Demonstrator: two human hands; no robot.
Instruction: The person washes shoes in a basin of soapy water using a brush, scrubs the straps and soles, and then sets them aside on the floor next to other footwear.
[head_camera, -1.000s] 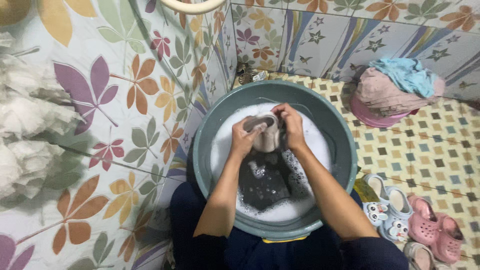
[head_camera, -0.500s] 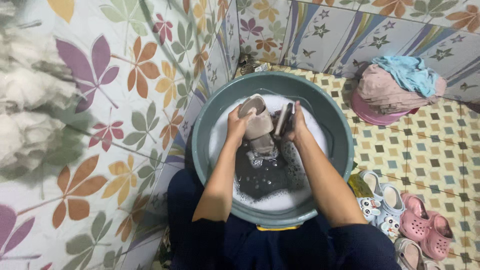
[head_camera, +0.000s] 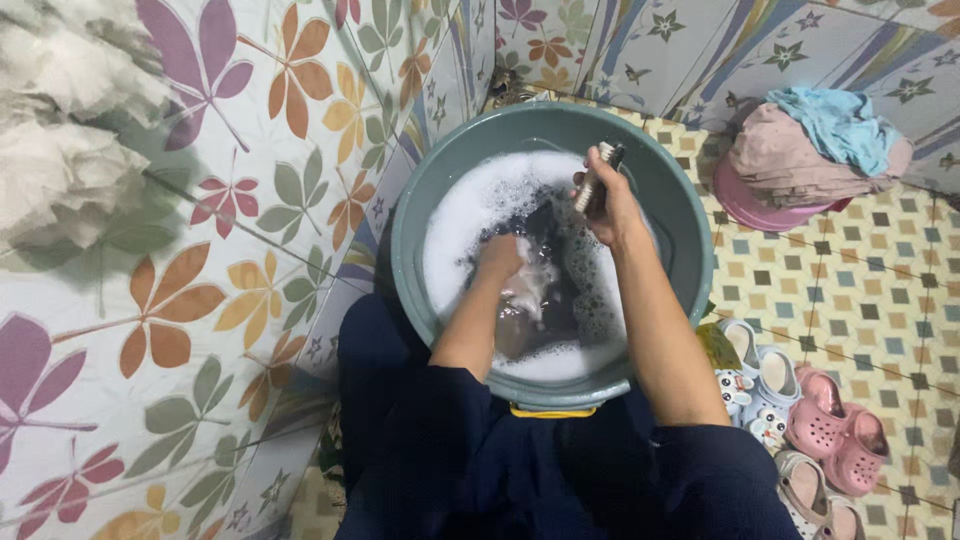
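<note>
Left hand (head_camera: 500, 258): plunged into the suds near the middle of the basin; its fingers were clenched on a pale shoe (head_camera: 522, 300), which lay half under the dark water, just beside the wrist.
Right hand (head_camera: 607, 198): raised above the foam toward the far side of the basin; its fingers were grasping a small scrub brush (head_camera: 592, 180), held upright and clear of the water.
Basin (head_camera: 420, 215): round, grey-green plastic, set on the floor against the tiled wall, between the person's knees; white foam ringed a dark patch of water in the middle.
Wall (head_camera: 250, 200): tiles printed with big coloured leaves, to the left of the basin.
Floor (head_camera: 800, 290): small checkered tiles in yellow, brown and grey.
Pink bowl (head_camera: 745, 205): well apart to the right, heaped with pink cloth (head_camera: 790, 160) and a blue cloth (head_camera: 835, 120) on top.
Children's shoes: a pale blue pair (head_camera: 755, 385) just beside the right arm; a pink pair (head_camera: 840, 435) next to them.
</note>
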